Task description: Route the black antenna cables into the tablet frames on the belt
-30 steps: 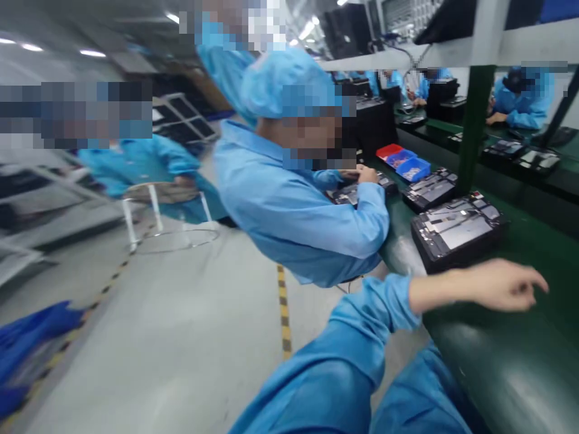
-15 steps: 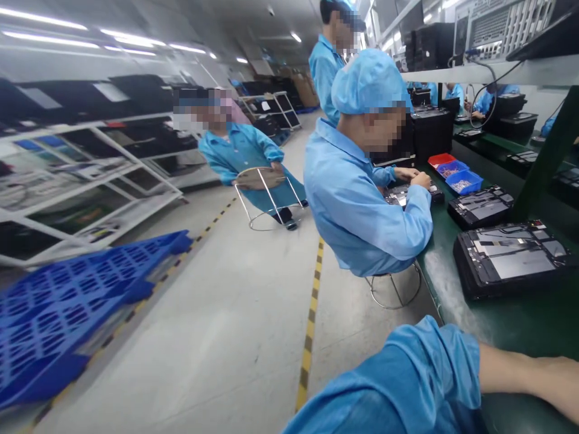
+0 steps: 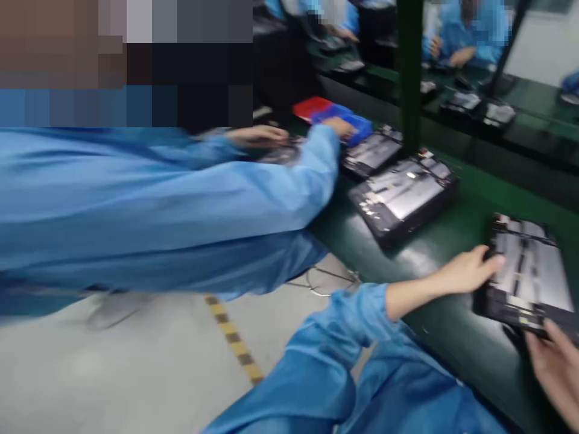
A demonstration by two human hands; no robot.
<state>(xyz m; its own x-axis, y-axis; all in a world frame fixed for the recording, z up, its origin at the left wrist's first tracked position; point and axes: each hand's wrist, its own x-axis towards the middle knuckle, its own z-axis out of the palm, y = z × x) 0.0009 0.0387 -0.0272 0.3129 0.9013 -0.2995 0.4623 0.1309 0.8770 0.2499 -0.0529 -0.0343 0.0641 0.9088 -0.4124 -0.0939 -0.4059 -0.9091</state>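
A dark stack of opened tablets (image 3: 525, 271) lies at the right of the green bench, silver battery plates and black strips showing on its top. My left hand (image 3: 473, 271) grips its left side, thumb over the upper edge and fingers partly hidden. At the near corner, my right hand (image 3: 554, 364) holds the stack between thumb and fingers; the frame edge cuts this hand off. Beyond my left hand sits another thick stack of opened tablets (image 3: 404, 196), touched by neither hand. The picture is somewhat blurred.
To my left, a co-worker's sleeve (image 3: 181, 205) reaches across to the bench (image 3: 362, 247), one hand at a blue bin (image 3: 359, 128) beside a red bin (image 3: 312, 107). A further opened tablet (image 3: 373, 150) lies near a green post (image 3: 409, 78). Others work across the bench.
My view has swung right and down towards the bench. Both my hands and the tablet stack they hold have come into sight. The co-worker's hand has moved to the blue bin.
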